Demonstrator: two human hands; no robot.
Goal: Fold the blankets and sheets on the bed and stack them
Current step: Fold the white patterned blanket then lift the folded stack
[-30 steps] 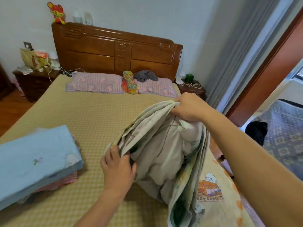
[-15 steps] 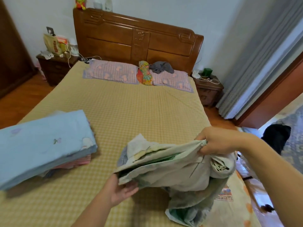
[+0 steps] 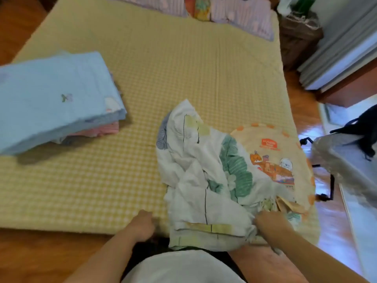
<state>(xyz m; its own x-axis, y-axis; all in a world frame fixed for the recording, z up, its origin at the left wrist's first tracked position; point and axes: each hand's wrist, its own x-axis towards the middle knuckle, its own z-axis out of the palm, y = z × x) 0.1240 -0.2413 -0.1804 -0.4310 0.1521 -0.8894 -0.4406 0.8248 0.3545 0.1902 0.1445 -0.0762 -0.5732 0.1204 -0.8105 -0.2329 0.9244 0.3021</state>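
A crumpled white sheet (image 3: 195, 180) with green leaf prints lies at the bed's near right corner. It partly covers a cream blanket (image 3: 273, 148) with an orange cartoon print. My right hand (image 3: 271, 223) grips a bunch of the sheet at its near edge. My left hand (image 3: 142, 223) rests curled on the bed's near edge just left of the sheet, holding nothing that I can see. A folded light blue blanket (image 3: 55, 97) tops a stack with pink striped cloth (image 3: 102, 130) under it, at the left of the bed.
The bed (image 3: 183, 64) has a yellow checked cover. Striped pillows (image 3: 240, 19) and a colourful cushion (image 3: 201, 7) lie at its head. A dark nightstand (image 3: 297, 35) and grey curtains (image 3: 342, 37) stand at the right. A black bag (image 3: 361, 135) sits on the floor right.
The sheet was held up in both hands and now lies dropped on the bed's near right corner. My left hand has let go of it. My view has tilted down.
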